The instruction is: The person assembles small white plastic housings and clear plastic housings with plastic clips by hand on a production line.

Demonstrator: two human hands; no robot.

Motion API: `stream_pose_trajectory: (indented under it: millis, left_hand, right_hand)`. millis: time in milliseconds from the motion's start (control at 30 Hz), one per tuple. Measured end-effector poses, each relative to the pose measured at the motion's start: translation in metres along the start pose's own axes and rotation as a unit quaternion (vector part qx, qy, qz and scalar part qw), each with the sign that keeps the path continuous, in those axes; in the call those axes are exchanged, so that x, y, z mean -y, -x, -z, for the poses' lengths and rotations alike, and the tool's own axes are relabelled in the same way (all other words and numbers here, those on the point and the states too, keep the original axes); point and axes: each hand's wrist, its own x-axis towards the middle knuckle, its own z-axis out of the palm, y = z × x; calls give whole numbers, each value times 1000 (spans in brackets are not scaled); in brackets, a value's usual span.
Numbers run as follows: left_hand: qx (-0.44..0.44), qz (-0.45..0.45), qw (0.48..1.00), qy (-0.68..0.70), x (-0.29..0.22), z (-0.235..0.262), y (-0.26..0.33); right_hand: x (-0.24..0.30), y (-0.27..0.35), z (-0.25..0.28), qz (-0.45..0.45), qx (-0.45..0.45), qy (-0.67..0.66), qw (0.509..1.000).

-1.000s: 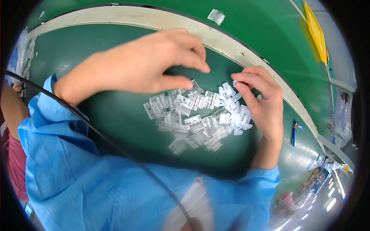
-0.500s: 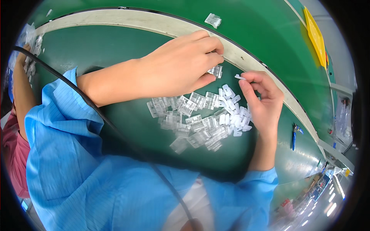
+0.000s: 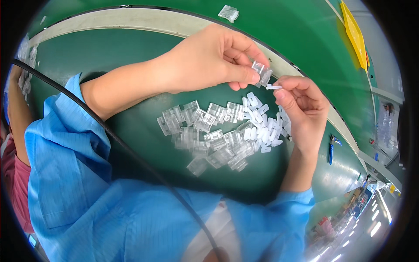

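Between thumb and fingers, my left hand [image 3: 218,61] grips a clear plastic housing [image 3: 262,74] above the table. Close beside its lower right end, my right hand [image 3: 305,107] pinches a small white plastic clip [image 3: 273,87] between thumb and forefinger. The clip's tip is very near the housing; whether they touch I cannot tell. Below the hands lies a loose pile of clear plastic housings [image 3: 220,155]. A heap of small white clips [image 3: 264,126] adjoins it on the right, partly next to my right hand.
One clear housing [image 3: 229,13] lies on the green surface beyond the pale raised strip [image 3: 144,19]. Blue-handled pliers [image 3: 331,150] rest at the right. A black cable [image 3: 126,146] crosses the view. At the far left is another person's arm [image 3: 19,118] near plastic bags. A yellow tray [image 3: 354,35] stands far right.
My left hand has turned and moved right, bringing the clear housing up to the white clip. My right hand has shifted slightly right, still pinching the clip.
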Motion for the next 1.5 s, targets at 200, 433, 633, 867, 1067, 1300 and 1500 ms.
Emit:
stream_pose_trajectory:
  millis: [200, 433, 633, 867, 1067, 1300, 1500]
  left_hand:
    - [3, -12, 1000, -19, 0, -5, 1]
    - [-34, -12, 999, -11, 4, -5, 1]
    - [-109, -237, 897, -357, -2, -3, 7]
    - [-81, -115, 964, -225, -3, -12, 7]
    - [-32, -29, 998, 39, -3, -7, 5]
    - [-22, -1, 996, 81, -1, -10, 4]
    - [1, 6, 999, 53, 2, -8, 4]
  right_hand:
    - [-1, -1, 7, 5, 34, 18, 999]
    - [-5, -3, 8, 2, 29, 13, 999]
    - [-3, -2, 3, -45, -3, -173, 984]
    - [-3, 3, -12, 54, -89, 50, 993]
    - [-5, 2, -15, 206, -71, 254, 942]
    - [0, 3, -2, -71, 11, -79, 994]
    - [-3, 0, 10, -56, 59, -48, 996]
